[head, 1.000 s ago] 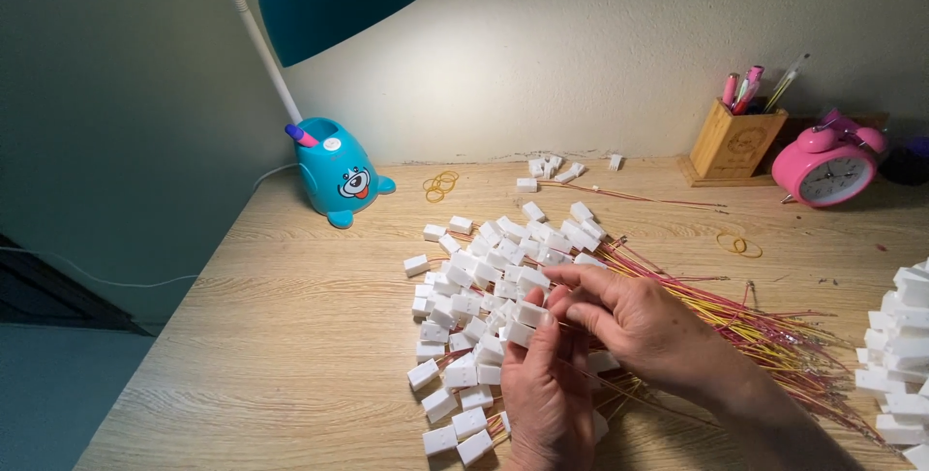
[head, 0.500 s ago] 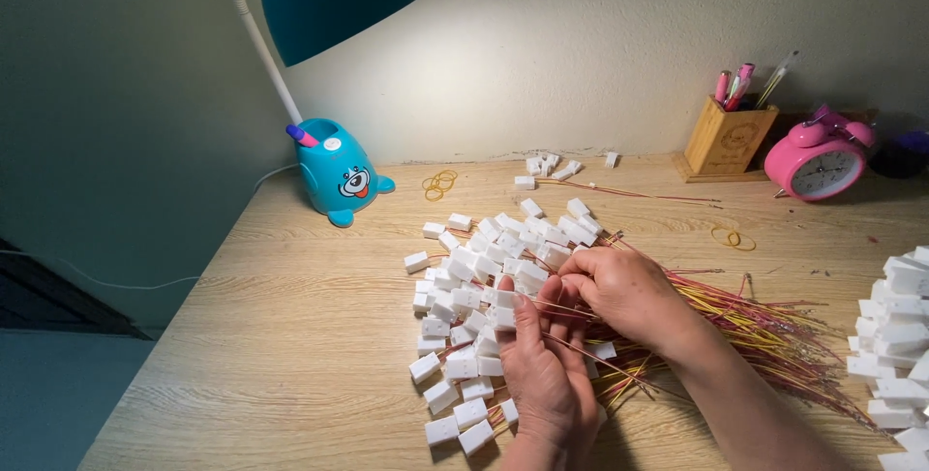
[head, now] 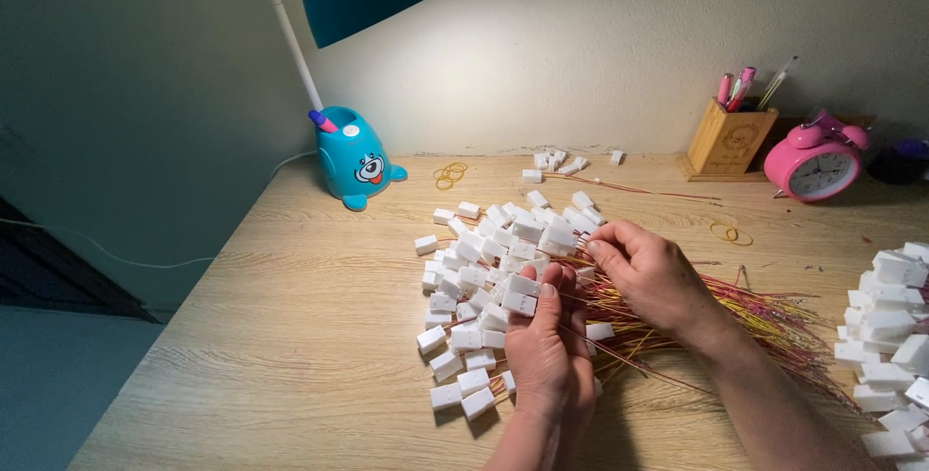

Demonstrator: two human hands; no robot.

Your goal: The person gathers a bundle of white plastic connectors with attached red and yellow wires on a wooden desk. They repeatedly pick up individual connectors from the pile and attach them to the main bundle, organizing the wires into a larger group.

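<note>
A heap of small white plastic connectors [head: 489,263] with thin red and yellow wires [head: 774,321] lies on the wooden desk [head: 290,335]. My left hand [head: 547,360] rests on the heap's near side, its thumb and fingers pinching one white connector [head: 521,302]. My right hand [head: 653,273] reaches in from the right, fingertips closed on the wires beside another connector [head: 561,239] at the heap's top. Both wrists lie over the wire bundle.
A teal desk lamp [head: 353,156] stands at the back left. A wooden pen holder [head: 728,140] and a pink alarm clock [head: 816,163] sit at the back right. More white connectors [head: 895,335] pile up at the right edge. Rubber bands [head: 449,176] lie near the lamp.
Both hands have shifted slightly up and into the heap; my right hand moved left to the heap's top while my left hand lifted a connector.
</note>
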